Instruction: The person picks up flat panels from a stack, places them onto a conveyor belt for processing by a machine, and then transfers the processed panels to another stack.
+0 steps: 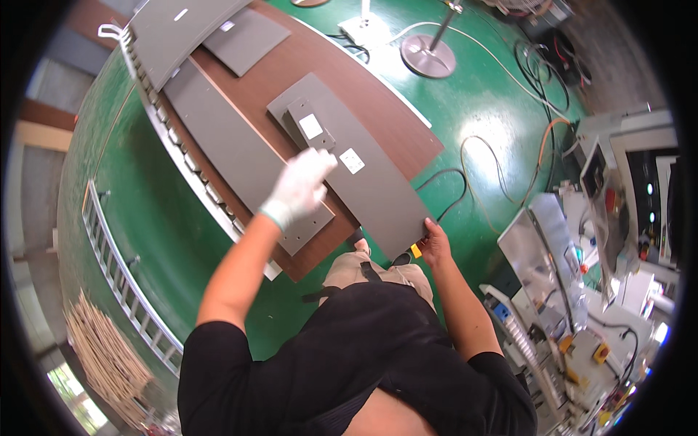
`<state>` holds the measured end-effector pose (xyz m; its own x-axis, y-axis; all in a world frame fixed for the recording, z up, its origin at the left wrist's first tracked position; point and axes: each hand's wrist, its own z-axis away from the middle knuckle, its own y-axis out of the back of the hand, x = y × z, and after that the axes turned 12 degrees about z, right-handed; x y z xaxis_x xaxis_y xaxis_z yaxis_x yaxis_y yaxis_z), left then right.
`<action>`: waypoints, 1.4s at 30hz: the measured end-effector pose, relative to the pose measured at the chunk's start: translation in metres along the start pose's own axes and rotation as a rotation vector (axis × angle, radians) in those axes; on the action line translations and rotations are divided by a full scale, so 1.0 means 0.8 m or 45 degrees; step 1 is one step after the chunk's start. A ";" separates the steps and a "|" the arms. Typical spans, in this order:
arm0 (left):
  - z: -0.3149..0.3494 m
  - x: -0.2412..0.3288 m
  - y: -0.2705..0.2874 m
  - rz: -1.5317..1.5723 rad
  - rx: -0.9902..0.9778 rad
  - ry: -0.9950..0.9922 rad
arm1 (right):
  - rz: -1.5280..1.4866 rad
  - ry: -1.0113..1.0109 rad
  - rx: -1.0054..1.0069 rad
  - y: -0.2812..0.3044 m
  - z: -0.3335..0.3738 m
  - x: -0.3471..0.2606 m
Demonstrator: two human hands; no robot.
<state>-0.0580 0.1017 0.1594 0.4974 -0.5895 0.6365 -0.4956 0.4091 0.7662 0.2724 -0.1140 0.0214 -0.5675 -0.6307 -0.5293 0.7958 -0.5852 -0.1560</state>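
Observation:
A long grey board [363,182] slants across the brown panel, its near end in front of my legs. My right hand [435,245], bare, grips its near right corner, thumb on top. A small yellow piece [416,251] shows beside those fingers; I cannot tell whether it is held. On the board lies a narrower grey panel [302,116] with a white label and small holes. My left hand [299,183], in a white glove, is at the board's left edge beside the narrow panel's near end. Motion smears its fingers, so their grip is unclear.
Left of the board, another long grey panel [225,145] lies on the brown panel [349,65]. More grey panels [182,36] lie at the far left. A round-based metal stand [429,57] and loose cables are on the green floor; machinery [582,312] stands right, a metal rail [131,272] left.

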 end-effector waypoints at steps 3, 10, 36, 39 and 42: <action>-0.065 -0.075 0.009 -0.557 -0.181 -0.201 | -0.293 0.037 0.041 0.039 0.005 0.032; -0.154 -0.081 -0.023 -0.729 -0.674 -0.249 | -0.137 -0.028 -0.116 0.019 0.056 0.062; -0.146 -0.090 -0.123 0.689 0.413 0.703 | -0.360 0.768 0.313 0.289 0.360 -0.051; -0.157 0.071 -0.147 1.357 -0.056 0.785 | -0.439 0.720 0.246 0.342 0.367 -0.025; -0.151 0.129 -0.182 1.406 -0.111 0.829 | -0.331 0.664 0.393 0.408 0.349 -0.019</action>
<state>0.1512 0.0652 0.1238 0.1218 0.5268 0.8412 -0.8297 0.5192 -0.2050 0.4816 -0.4376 0.2115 -0.4945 -0.1645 -0.8534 0.5052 -0.8534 -0.1282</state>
